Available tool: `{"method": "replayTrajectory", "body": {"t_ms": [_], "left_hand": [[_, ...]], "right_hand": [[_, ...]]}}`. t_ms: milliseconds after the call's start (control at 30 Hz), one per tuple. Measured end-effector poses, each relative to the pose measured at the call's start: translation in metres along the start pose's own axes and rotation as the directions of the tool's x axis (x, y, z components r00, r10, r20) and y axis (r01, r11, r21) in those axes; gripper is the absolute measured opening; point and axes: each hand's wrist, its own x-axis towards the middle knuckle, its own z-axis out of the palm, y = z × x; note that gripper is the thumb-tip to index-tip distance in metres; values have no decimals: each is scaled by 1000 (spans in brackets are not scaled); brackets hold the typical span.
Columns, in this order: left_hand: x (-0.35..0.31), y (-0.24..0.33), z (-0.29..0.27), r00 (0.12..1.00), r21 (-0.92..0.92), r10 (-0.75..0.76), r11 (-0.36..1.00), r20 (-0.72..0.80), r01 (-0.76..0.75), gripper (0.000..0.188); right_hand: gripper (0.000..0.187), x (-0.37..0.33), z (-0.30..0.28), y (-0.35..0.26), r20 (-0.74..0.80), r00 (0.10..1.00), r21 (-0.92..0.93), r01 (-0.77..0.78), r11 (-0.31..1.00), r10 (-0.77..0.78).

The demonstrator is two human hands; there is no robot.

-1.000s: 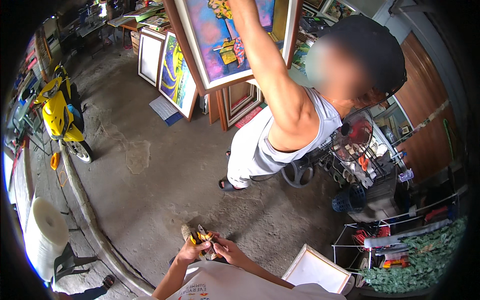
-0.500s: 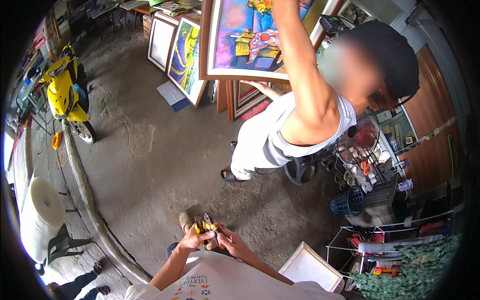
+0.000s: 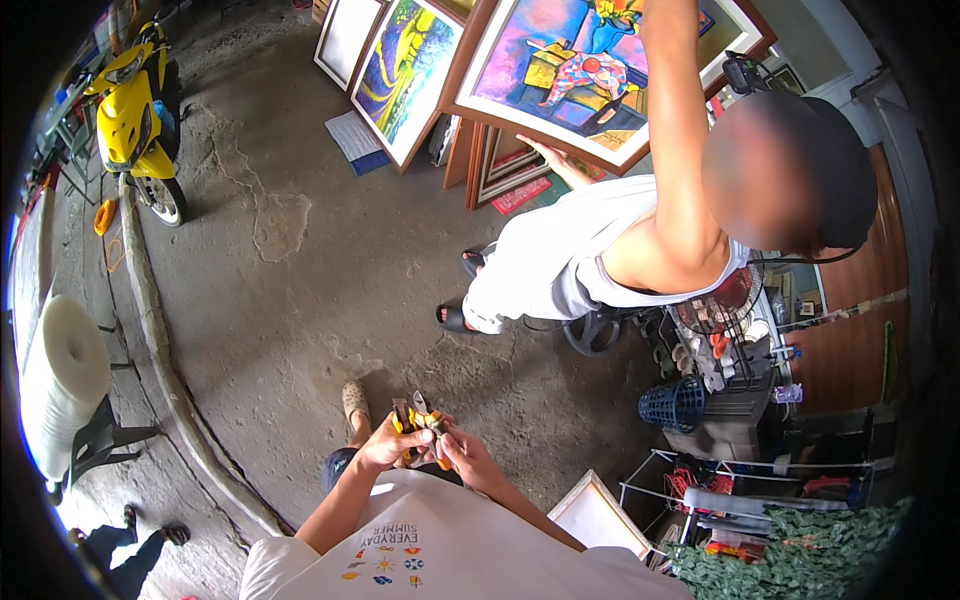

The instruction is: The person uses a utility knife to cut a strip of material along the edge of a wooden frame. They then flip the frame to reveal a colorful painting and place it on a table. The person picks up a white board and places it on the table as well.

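L hand (image 3: pixel 384 446) + R hand (image 3: pixel 468 460) on yellow-handled pliers (image 3: pixel 431 419), fingers curled tight.
Looks like 2 tool heads (image 3: pixel 420 402), ptd away fr me; can't tell which hand has which. Pliers just past my white shirt (image 3: pixel 450 540), over concrete floor (image 3: pixel 320 320). White panel (image 3: pixel 600 518) nr my R forearm (image 3: pixel 540 520). Co-worker (image 3: pixel 560 250) ahead to R, 1 palm (image 3: pixel 548 152) under framed painting (image 3: pixel 575 75), other arm (image 3: pixel 675 130) up across it. Yellow scooter (image 3: pixel 128 125) far L, by kerb (image 3: pixel 168 385).
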Motion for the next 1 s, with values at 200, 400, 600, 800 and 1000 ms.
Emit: {"method": "replayTrajectory", "body": {"t_ms": [200,400,600,800,1000], "left_hand": [[6,24,2,1000,89,-5,996,6,4,43],[14,40,12,998,144,4,989,56,-12,44],[18,23,11,996,85,-18,996,84,10,49],[19,14,5,996,44,-60,997,70,57,50],[16,15,-6,985,3,-174,985,23,174,52]], "right_hand": [[31,8,12,-19,-42,998,-25,36,999,-38],[38,14,1,-4,-76,987,-6,144,989,-144],[37,2,3,-26,-105,990,-93,80,992,-90],[36,1,7,-29,-118,991,-127,41,991,-56],[35,7,10,-5,-195,980,23,-45,999,48]]}}
